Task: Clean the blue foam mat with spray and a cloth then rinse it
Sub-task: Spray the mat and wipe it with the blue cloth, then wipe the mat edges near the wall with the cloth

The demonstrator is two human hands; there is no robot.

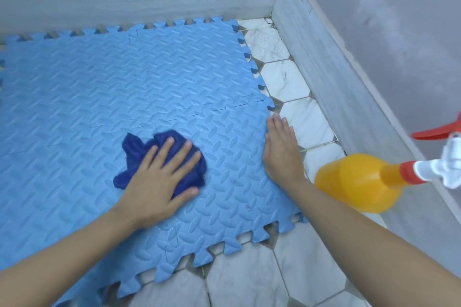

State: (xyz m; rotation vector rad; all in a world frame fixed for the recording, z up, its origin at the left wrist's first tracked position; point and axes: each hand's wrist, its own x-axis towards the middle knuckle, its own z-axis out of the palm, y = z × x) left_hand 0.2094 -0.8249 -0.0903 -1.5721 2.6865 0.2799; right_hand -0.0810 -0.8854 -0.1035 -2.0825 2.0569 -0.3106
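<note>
The blue foam mat (104, 87), made of interlocking ridged tiles, covers most of the floor. A crumpled dark blue cloth (136, 151) lies on its near half. My left hand (162, 177) presses flat on the cloth with fingers spread. My right hand (280, 151) rests flat on the mat's right edge, fingers together, holding nothing. A yellow spray bottle (359, 182) with a white nozzle and red trigger stands on the tiles at the right, just beside my right forearm.
White marble tiles (287, 77) run along the mat's right and near sides. A grey skirting and wall (349, 62) close off the right side, and a grey ledge (124, 0) runs along the back, meeting in a corner.
</note>
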